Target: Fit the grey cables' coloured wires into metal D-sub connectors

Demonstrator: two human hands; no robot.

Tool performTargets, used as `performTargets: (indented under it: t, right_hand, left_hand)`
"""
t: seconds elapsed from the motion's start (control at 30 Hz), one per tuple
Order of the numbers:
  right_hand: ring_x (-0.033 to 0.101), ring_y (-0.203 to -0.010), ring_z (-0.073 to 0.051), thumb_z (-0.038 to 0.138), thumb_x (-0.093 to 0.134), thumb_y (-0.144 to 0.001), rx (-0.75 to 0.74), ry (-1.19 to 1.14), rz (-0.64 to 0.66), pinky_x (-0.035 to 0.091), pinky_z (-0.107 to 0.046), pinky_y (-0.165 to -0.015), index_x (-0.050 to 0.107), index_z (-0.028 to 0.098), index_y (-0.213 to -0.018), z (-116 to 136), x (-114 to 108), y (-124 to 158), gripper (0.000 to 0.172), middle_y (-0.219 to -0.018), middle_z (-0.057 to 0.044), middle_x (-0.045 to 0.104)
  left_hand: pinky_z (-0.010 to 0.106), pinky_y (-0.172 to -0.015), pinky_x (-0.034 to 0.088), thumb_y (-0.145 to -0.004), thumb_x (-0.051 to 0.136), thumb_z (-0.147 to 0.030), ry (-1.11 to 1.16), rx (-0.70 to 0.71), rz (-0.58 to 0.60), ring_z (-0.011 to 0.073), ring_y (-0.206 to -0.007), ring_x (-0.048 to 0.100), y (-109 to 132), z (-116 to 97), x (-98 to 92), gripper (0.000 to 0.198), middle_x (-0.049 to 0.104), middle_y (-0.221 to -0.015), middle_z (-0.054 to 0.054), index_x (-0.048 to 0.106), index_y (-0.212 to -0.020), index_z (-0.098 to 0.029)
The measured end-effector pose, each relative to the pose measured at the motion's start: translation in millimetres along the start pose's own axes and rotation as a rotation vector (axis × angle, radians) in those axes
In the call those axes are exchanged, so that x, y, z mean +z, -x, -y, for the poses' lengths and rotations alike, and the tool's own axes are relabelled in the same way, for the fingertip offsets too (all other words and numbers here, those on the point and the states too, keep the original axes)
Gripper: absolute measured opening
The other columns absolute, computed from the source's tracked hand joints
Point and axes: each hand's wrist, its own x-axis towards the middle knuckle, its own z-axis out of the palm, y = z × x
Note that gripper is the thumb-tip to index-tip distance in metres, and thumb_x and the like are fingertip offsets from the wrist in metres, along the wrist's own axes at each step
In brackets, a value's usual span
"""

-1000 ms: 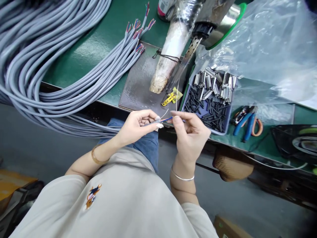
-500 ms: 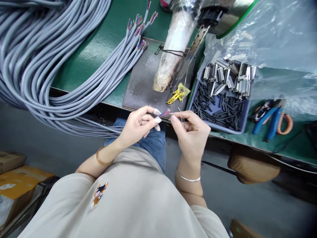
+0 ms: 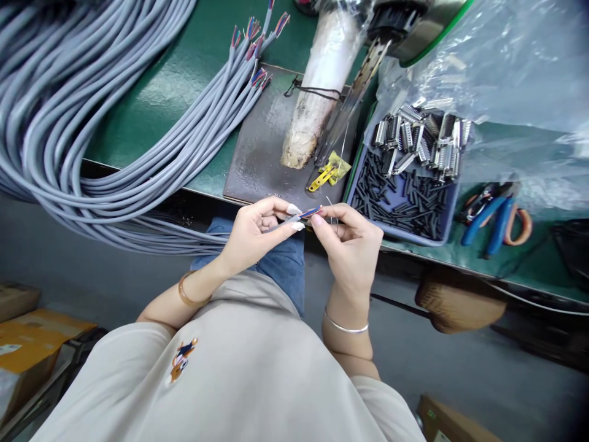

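Thin plastic-coated wires (image 3: 310,213) at near centre show blue and red; the long round cables (image 3: 59,104) at left are plain grey. The rectangular plastic tray (image 3: 414,239) at right is purplish blue, its short slim tubes (image 3: 423,205) black, its ribbed metal connectors (image 3: 446,147) silver.

No text can be read: green marks (image 3: 431,414) on the carton (image 3: 453,422) are blurred.

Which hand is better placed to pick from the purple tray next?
Probably the right hand: it is nearer the purple tray, though busy at the coloured wires. The left hand is farther off, pinching the grey cable.
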Motion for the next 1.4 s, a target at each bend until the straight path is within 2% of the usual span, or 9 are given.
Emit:
performTargets:
  t: [0.1, 0.2, 0.27, 0.37, 0.47, 0.57, 0.67, 0.77, 1.4]
  right_hand:
    - [0.051, -0.052, -0.007, 0.027, 0.071, -0.085, -0.047, -0.040, -0.095, 0.034, -0.022, -0.047, 0.074, 0.021, -0.081, 0, -3, 0, 0.008, -0.074, 0.001, 0.068]
    - [0.050, -0.047, -0.008, 0.029, 0.066, -0.089, -0.194, -0.108, -0.348, 0.035, -0.024, -0.047, 0.073, 0.022, -0.078, 1, -8, -2, 0.015, -0.060, 0.004, 0.061]
    - [0.041, -0.040, -0.008, 0.032, 0.064, -0.090, -0.315, -0.138, -0.520, 0.028, -0.024, -0.042, 0.071, 0.022, -0.074, 2, -12, -4, 0.020, -0.052, 0.006, 0.052]
    - [0.032, -0.035, -0.007, 0.037, 0.065, -0.090, -0.428, -0.136, -0.611, 0.020, -0.024, -0.037, 0.069, 0.023, -0.070, 7, -17, -3, 0.024, -0.046, 0.008, 0.042]
    - [0.041, -0.039, -0.008, 0.038, 0.066, -0.092, -0.389, -0.027, -0.491, 0.028, -0.025, -0.041, 0.073, 0.023, -0.077, 12, -18, 4, 0.023, -0.050, 0.007, 0.049]
    - [0.051, -0.051, -0.009, 0.035, 0.067, -0.094, -0.231, 0.103, -0.230, 0.033, -0.025, -0.047, 0.077, 0.022, -0.085, 15, -12, 10, 0.018, -0.065, 0.003, 0.063]
    - [0.053, -0.059, -0.009, 0.032, 0.071, -0.091, -0.116, 0.090, -0.029, 0.032, -0.024, -0.048, 0.077, 0.022, -0.085, 15, -1, 9, 0.013, -0.078, 0.000, 0.067]
    - [0.054, -0.062, -0.009, 0.031, 0.073, -0.088, -0.056, 0.020, 0.051, 0.033, -0.022, -0.047, 0.076, 0.022, -0.085, 15, 9, 4, 0.011, -0.080, -0.001, 0.066]
    - [0.047, -0.059, -0.008, 0.029, 0.074, -0.084, 0.003, -0.033, 0.038, 0.030, -0.021, -0.045, 0.074, 0.020, -0.080, 11, 13, 1, 0.010, -0.075, 0.000, 0.061]
  left_hand:
    - [0.022, -0.056, 0.043, -0.087, 0.076, -0.029, -0.288, 0.280, -0.101, 0.0079, -0.061, 0.055, 4, 5, 2.8, 0.016, 0.075, -0.084, 0.004, 0.076, -0.096, -0.016]
    - [0.028, -0.068, 0.048, -0.096, 0.064, -0.028, -0.574, 0.532, -0.118, 0.0130, -0.069, 0.063, 9, 11, 11.6, 0.018, 0.077, -0.081, 0.006, 0.079, -0.100, -0.019]
    - [0.030, -0.069, 0.048, -0.100, 0.057, -0.032, -0.656, 0.553, -0.008, 0.0146, -0.068, 0.063, 11, 16, 16.9, 0.026, 0.076, -0.076, 0.007, 0.080, -0.100, -0.020]
    - [0.027, -0.064, 0.048, -0.100, 0.056, -0.043, -0.457, 0.354, 0.264, 0.0144, -0.065, 0.064, 7, 19, 13.5, 0.035, 0.074, -0.074, 0.008, 0.078, -0.095, -0.017]
    - [0.022, -0.047, 0.038, -0.093, 0.064, -0.055, -0.042, -0.075, 0.377, 0.0086, -0.047, 0.052, -1, 16, -6.4, 0.043, 0.068, -0.063, 0.004, 0.073, -0.086, -0.014]
    - [0.020, -0.037, 0.017, -0.084, 0.074, -0.059, 0.209, -0.275, 0.346, 0.0024, -0.034, 0.031, -7, 7, -27.9, 0.046, 0.063, -0.055, 0.001, 0.071, -0.084, -0.013]
    - [0.019, -0.036, 0.015, -0.080, 0.079, -0.055, 0.298, -0.302, 0.336, 0.0018, -0.033, 0.032, -6, -3, -36.3, 0.044, 0.064, -0.055, 0.001, 0.070, -0.083, -0.013]
    - [0.019, -0.036, 0.015, -0.079, 0.080, -0.054, 0.345, -0.306, 0.343, 0.0016, -0.032, 0.032, -4, -7, -34.3, 0.043, 0.064, -0.054, 0.001, 0.069, -0.081, -0.013]
    - [0.015, -0.036, 0.019, -0.084, 0.079, -0.045, 0.324, -0.270, 0.346, 0.0002, -0.035, 0.037, -2, 5, -29.9, 0.037, 0.067, -0.058, 0.001, 0.069, -0.086, -0.010]
